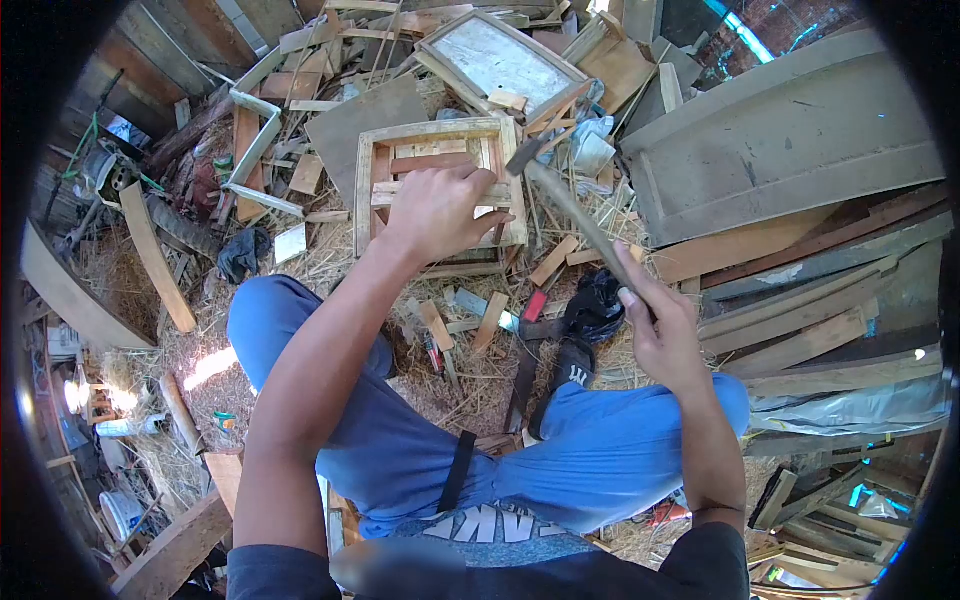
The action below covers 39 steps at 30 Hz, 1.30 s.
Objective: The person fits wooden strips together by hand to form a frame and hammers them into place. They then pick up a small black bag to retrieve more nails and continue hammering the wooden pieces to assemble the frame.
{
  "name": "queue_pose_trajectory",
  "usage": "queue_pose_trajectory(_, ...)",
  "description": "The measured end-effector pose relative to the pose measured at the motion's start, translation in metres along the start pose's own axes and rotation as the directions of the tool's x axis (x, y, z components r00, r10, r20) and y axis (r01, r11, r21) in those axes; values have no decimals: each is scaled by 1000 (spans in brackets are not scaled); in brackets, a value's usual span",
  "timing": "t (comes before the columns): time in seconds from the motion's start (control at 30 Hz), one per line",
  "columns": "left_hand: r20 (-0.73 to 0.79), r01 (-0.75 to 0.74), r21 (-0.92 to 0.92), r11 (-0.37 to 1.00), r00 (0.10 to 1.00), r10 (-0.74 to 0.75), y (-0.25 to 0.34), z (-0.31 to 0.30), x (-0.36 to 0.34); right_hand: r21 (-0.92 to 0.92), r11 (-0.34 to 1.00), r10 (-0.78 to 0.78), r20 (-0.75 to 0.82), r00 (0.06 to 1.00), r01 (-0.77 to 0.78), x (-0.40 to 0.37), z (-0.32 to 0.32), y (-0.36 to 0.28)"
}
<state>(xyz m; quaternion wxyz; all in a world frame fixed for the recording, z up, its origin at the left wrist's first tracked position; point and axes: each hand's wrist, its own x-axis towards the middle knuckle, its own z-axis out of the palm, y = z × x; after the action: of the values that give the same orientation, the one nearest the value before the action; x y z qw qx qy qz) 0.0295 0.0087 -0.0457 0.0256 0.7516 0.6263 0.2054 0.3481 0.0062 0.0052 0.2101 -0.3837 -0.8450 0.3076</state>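
Note:
A pale wooden frame [369, 190], box-like with crosspieces inside, stands on the littered ground in front of me. My left hand [440, 212] lies over its middle slat, fingers bent around the wood and hiding part of it. In my right hand [662, 330] is a hammer [575, 205], gripped near the lower end of its long wooden handle. The dark hammer head is raised at the frame's right side, a short way from my left fingers.
Wood offcuts and straw cover the ground between my legs, with a black plastic bag [597, 305] by my right foot. A white-panelled wooden frame [500, 62] lies behind. Large grey boards [780, 140] and stacked planks [800, 310] fill the right side; curved wooden pieces [155, 255] stand left.

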Motion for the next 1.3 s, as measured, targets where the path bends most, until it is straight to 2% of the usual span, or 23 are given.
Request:
queue_pose_trajectory(0.03,-6,-7,-8,1000,1000,7,-1,2,0,32,998,-46,-81,996,49,0,1,0)
queue_pose_trajectory(0.07,-13,-13,-16,1000,1000,12,-2,3,0,32,998,-44,-78,996,47,-1,0,-2)
queue_pose_trajectory(0.17,47,33,24,999,998,-34,3,-2,1,103,995,33,-155,987,-17,-1,-5,-7)
queue_pose_trajectory(0.23,26,10,1,1000,1000,-10,1,0,0,-22,990,-138,-18,990,137,1,-6,1)
queue_pose_trajectory(0.27,0,-8,-21,1000,1000,8,0,1,0,-25,990,-141,-23,990,141,0,-8,1)
queue_pose_trajectory(0.33,9,0,5,1000,1000,0,2,-1,2,-91,995,59,91,994,-50,0,-14,-7)
queue_pose_trajectory(0.37,26,14,25,1000,1000,-15,2,0,0,-88,995,58,94,994,-50,1,-13,-9)
queue_pose_trajectory(0.43,53,32,32,999,998,-33,3,-2,0,65,998,17,-142,990,-7,0,-8,-13)
queue_pose_trajectory(0.47,70,42,43,998,997,-44,4,-2,1,65,998,21,-141,990,-12,0,-6,-10)
queue_pose_trajectory(0.53,29,9,15,1000,1000,-9,1,2,-1,-10,989,-148,-37,988,148,2,-5,-3)
queue_pose_trajectory(0.67,-79,-77,17,997,994,78,-2,3,-1,2,999,-41,27,999,41,2,-7,-7)
queue_pose_trajectory(0.73,-34,-33,24,999,999,33,0,3,-3,117,992,-11,-218,976,37,-2,-1,-10)
queue_pose_trajectory(0.77,-5,0,37,999,1000,1,1,2,-1,118,992,-6,-218,976,33,-2,-3,-11)
queue_pose_trajectory(0.83,-49,-31,21,999,998,32,1,2,0,-61,994,101,159,982,-93,1,-11,-13)
queue_pose_trajectory(0.9,4,0,21,1000,1000,0,1,0,2,-49,996,80,146,986,-74,2,-10,-7)
queue_pose_trajectory(0.97,-21,-10,9,1000,1000,10,-1,4,0,-30,981,-196,-161,967,194,2,-4,-5)
queue_pose_trajectory(1.1,-59,-41,14,999,997,41,-4,8,0,-37,983,-186,-148,971,183,1,-6,-5)
queue_pose_trajectory(1.13,-50,-34,7,999,998,34,-2,6,-1,-51,998,-19,31,999,21,1,-13,-7)
queue_pose_trajectory(1.17,-40,-28,3,1000,999,28,-3,4,1,-91,987,151,202,968,-135,2,-16,-8)
queue_pose_trajectory(1.2,-45,-26,9,1000,999,27,-2,-1,4,-90,988,144,201,969,-128,3,-14,-7)
queue_pose_trajectory(1.23,-12,4,29,1000,1000,-4,2,-5,4,-14,1000,12,5,1000,-12,2,-9,-5)
queue_pose_trajectory(1.27,27,36,47,998,999,-37,6,-6,0,40,993,-101,-196,975,111,-1,-5,-4)
queue_pose_trajectory(1.3,38,39,42,998,998,-41,5,-1,-4,45,994,-91,-189,978,101,-4,-5,-4)
